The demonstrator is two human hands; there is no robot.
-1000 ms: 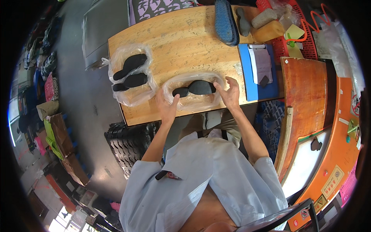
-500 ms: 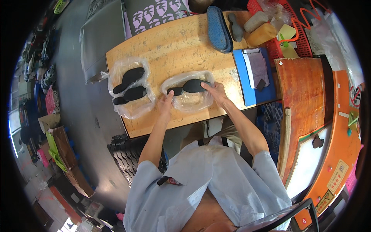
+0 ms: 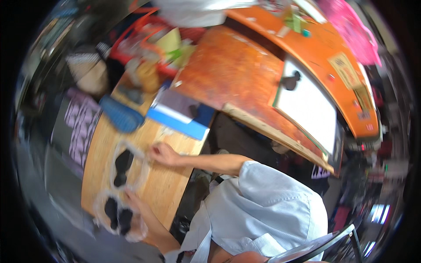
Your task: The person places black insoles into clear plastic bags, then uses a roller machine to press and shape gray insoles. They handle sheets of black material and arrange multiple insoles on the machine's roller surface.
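One black sole-shaped piece (image 3: 123, 166) lies on a crumpled clear plastic bag (image 3: 141, 173) on the wooden table. My left hand (image 3: 137, 205) is at the near end of this bag, its fingers smeared by motion; whether they grip the bag I cannot tell. My right hand (image 3: 164, 154), fingers curled in, hovers just beyond the bag's right edge; anything inside them is hidden. Beside my left hand, a second clear bag (image 3: 100, 206) holds two more black sole-shaped pieces (image 3: 111, 212).
On the wooden table (image 3: 169, 186) are a blue shoe sole (image 3: 122, 115) and a blue folder (image 3: 177, 124) with papers. Past them stands a red basket (image 3: 131, 37). An orange-brown board (image 3: 228, 65) and a white panel (image 3: 307, 111) flank the right side.
My view has swung to the right, so the table appears turned and lower left. My right hand has let go of the black piece and moved off the bag.
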